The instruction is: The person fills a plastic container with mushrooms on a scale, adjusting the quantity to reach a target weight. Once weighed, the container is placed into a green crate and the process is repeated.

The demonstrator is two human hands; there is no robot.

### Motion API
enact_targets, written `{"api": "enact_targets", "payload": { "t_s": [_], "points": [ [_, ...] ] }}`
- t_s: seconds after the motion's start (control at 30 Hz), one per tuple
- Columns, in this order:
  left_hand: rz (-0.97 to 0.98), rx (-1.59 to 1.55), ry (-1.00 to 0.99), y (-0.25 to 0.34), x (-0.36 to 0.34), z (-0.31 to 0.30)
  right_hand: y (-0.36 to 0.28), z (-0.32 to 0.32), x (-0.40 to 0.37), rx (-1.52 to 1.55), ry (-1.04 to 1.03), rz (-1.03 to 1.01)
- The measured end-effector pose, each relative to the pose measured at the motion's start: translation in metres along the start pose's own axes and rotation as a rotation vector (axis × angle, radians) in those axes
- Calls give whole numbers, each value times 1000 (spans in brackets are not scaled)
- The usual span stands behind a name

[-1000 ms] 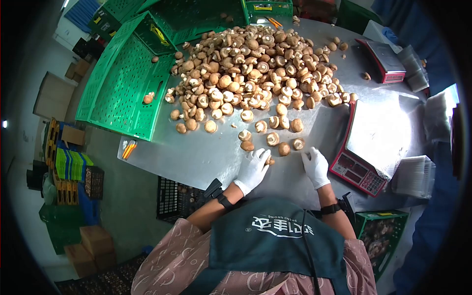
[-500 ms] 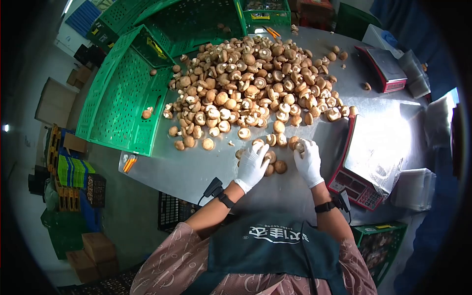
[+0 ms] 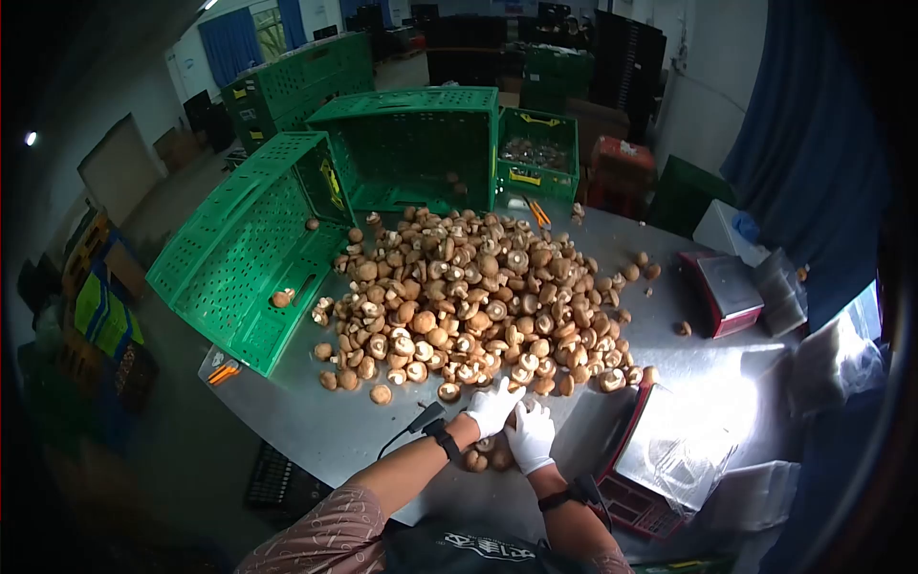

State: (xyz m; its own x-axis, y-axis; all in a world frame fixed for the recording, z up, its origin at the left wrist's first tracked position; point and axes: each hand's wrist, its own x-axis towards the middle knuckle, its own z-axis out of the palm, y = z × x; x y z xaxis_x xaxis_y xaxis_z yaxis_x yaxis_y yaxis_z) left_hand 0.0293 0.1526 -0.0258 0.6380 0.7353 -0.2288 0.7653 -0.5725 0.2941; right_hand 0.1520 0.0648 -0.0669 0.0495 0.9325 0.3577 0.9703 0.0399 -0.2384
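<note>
A large heap of brown-capped shiitake mushrooms (image 3: 469, 297) lies on the steel table, many with pale stems or undersides showing. At its near edge, my white-gloved left hand (image 3: 491, 408) is closed, its fingertips on a mushroom. Close beside it, my gloved right hand (image 3: 532, 436) curls round a mushroom that is partly hidden between the hands. Just below the hands, a small group of mushrooms (image 3: 490, 457) sits apart from the heap, partly covered by my right hand.
A red scale (image 3: 684, 435) with a shiny top stands at the right, a second scale (image 3: 727, 292) behind it. Tipped green crates (image 3: 225, 258) border the left and back. Clear plastic packs (image 3: 755, 496) lie at the right; orange-handled cutters (image 3: 224, 374) rest at the left edge.
The head view has tilted up, showing more of the room. My hands have come together at the heap's near edge, the right one moving in towards the left.
</note>
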Motion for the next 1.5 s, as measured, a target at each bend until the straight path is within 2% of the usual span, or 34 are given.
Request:
{"api": "enact_targets", "payload": {
  "t_s": [0.07,0.17,0.23,0.27,0.3,0.4,0.47,0.5,0.57,0.6,0.63,0.67,0.7,0.73,0.77,0.8,0.83,0.9,0.93,1.03,1.07,1.13,1.17,1.23,1.3,1.37,1.4,1.5],
  "points": [
    [-4,-12,4,-3,-1,-3,3,-5,0,9,-58,-13],
    [-93,-133,-7,-12,4,10,8,-14,-5,88,49,-69],
    [1,-62,336,-20,7,42,3,-29,-17,156,102,-5],
    [-56,-88,213,-9,0,22,-2,-39,-23,171,105,-8],
    [-93,-38,223,-5,4,25,-3,-43,-33,169,103,-15],
    [-93,-40,316,-11,12,45,2,-49,-71,171,59,11],
    [6,-336,566,-12,7,41,9,-51,-99,185,78,-24],
    [9,-336,572,-12,8,37,12,-51,-108,207,91,-53],
    [-47,-1248,564,-8,0,22,15,-56,-121,205,100,-53],
    [-81,-1456,629,-9,-12,12,17,-58,-125,197,115,-57],
    [149,-1556,499,-35,-11,25,20,-59,-131,190,123,-56],
    [154,-2271,212,-41,-34,12,21,-60,-130,192,113,-48],
    [174,-2486,184,-45,-46,9,22,-63,-127,195,81,-38],
    [99,-2441,294,-45,-70,-7,23,-61,-124,180,57,-9],
    [-8,-2586,191,-58,-87,-17,19,-67,-118,167,20,38],
    [-38,-2604,213,-72,-100,-19,13,-69,-112,172,-45,141],
    [-52,-2618,240,-84,-112,-17,11,-64,-110,148,-29,149],
    [-306,-2430,428,-111,-130,-9,6,-61,-103,100,-38,139],
    [-401,-2331,486,-102,-147,-25,4,-62,-102,77,-39,118],
    [-380,-1843,410,-111,-174,-15,7,-56,-98,67,-63,90],
    [-385,-1842,414,-110,-178,-9,8,-55,-97,78,-86,85],
    [-451,-1304,357,-106,-180,9,11,-54,-96,115,-96,68],
    [-432,-1105,269,-106,-182,17,9,-58,-93,146,-101,54],
    [-123,-503,521,-114,-176,59,1,-72,-89,182,-176,48],
    [-77,-525,482,-114,-173,62,-5,-79,-87,330,-227,38],
    [-90,-180,271,-82,-168,36,-2,-76,-84,319,-296,21],
    [-136,-221,88,-81,-160,32,-5,-77,-79,334,-349,14],
    [-85,-44,-2,-64,-148,14,-19,-77,-61,361,-442,5]
  ]
}}
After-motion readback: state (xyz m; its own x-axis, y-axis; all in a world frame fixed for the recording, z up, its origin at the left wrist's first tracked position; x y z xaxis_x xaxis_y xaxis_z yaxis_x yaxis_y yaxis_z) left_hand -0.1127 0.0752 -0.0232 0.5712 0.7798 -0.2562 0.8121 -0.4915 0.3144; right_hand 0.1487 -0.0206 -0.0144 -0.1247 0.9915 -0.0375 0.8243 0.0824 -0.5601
